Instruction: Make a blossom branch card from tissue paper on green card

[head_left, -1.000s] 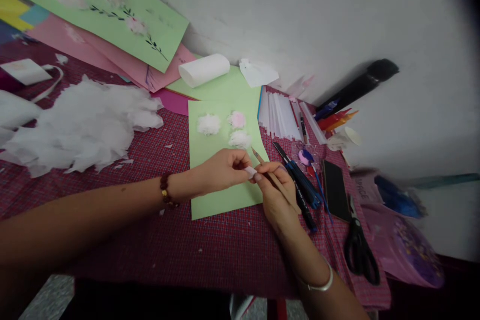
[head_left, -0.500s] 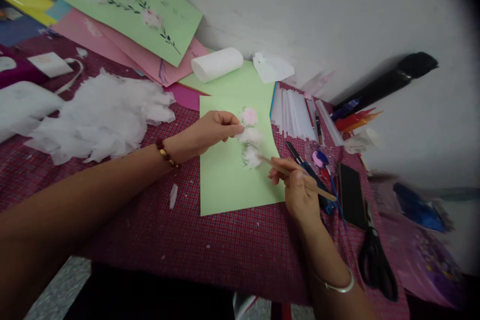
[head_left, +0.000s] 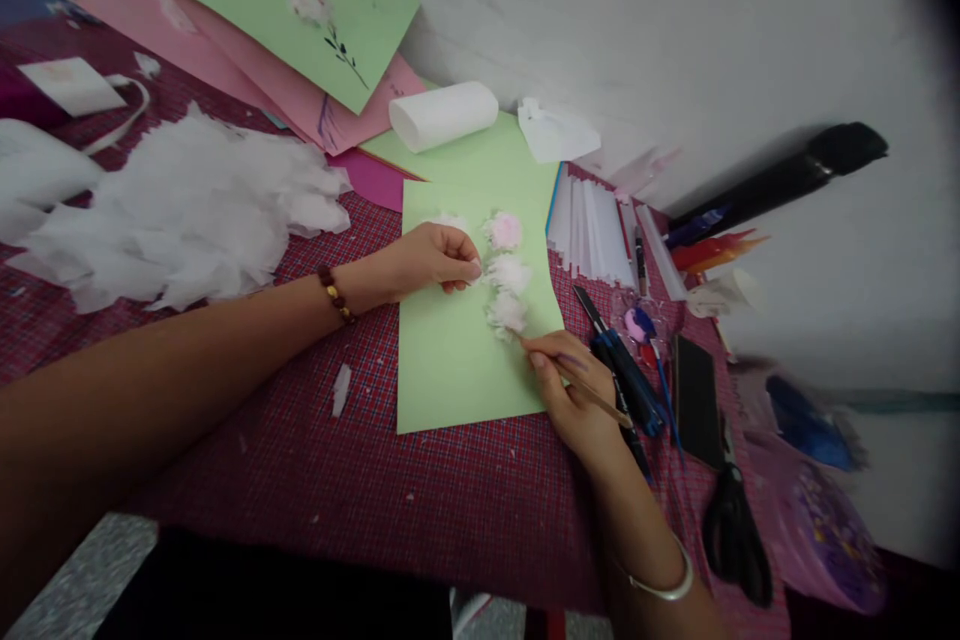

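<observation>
A light green sheet of paper [head_left: 450, 370] lies on the cloth, with fluffy white tissue tufts [head_left: 508, 275] in a column and a pale pink tuft [head_left: 506, 231] at the top. My left hand [head_left: 439, 258] is pinched just left of the tufts, a small white bit of tissue paper showing at its fingertips. Behind its knuckles another white tuft [head_left: 450, 219] is partly hidden. My right hand [head_left: 577, 395] holds a thin wooden stick [head_left: 604, 405] like a pencil, its tip at the lowest tuft.
White tissue pieces [head_left: 187, 205] are heaped at left. A paper roll [head_left: 444, 116] and a decorated green card [head_left: 300, 0] lie at the back. To the right are glue sticks [head_left: 592, 230], a cutter [head_left: 628, 375], a black phone [head_left: 696, 400] and scissors [head_left: 735, 530].
My right hand has moved left and down, and the stick's tip now meets the lowest tuft's lower edge. My left hand has drawn slightly away from the column. The view has shifted a little.
</observation>
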### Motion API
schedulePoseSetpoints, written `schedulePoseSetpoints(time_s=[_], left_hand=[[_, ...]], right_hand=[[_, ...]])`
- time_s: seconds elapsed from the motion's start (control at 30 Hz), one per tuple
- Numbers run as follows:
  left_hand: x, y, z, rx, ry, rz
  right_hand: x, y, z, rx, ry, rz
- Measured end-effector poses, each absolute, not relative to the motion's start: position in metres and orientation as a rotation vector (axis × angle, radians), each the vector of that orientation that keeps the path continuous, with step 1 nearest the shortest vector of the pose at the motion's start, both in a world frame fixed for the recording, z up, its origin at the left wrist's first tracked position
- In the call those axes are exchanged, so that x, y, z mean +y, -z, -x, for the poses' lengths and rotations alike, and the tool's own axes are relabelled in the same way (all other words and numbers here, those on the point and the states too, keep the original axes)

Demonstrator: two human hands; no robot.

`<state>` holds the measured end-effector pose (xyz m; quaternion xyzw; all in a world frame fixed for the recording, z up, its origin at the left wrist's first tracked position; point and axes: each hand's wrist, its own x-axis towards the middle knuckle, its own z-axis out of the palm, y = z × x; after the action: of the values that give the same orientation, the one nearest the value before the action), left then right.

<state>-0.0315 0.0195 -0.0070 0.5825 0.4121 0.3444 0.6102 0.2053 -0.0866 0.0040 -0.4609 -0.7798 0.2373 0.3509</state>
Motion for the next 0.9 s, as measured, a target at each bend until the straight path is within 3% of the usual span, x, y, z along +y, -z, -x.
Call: schedulePoseSetpoints(time_s=[0.2, 0.47, 0.9], left_hand=[[0.020, 0.000, 0.033, 0.953, -0.640, -1.618], [-0.004, -0.013, 0.009, 0.779, -0.384, -1.857], [-0.006, 0.001, -0.008, 1.000, -0.563, -1.994]], right_hand=[[-0.083, -0.003, -0.207, -1.891, -0.631, 1.323], [-0.073, 0.007, -0.214, -1.494, -1.012, 1.380], [-0.071, 0.009, -0.215, -1.306, -1.075, 1.308]])
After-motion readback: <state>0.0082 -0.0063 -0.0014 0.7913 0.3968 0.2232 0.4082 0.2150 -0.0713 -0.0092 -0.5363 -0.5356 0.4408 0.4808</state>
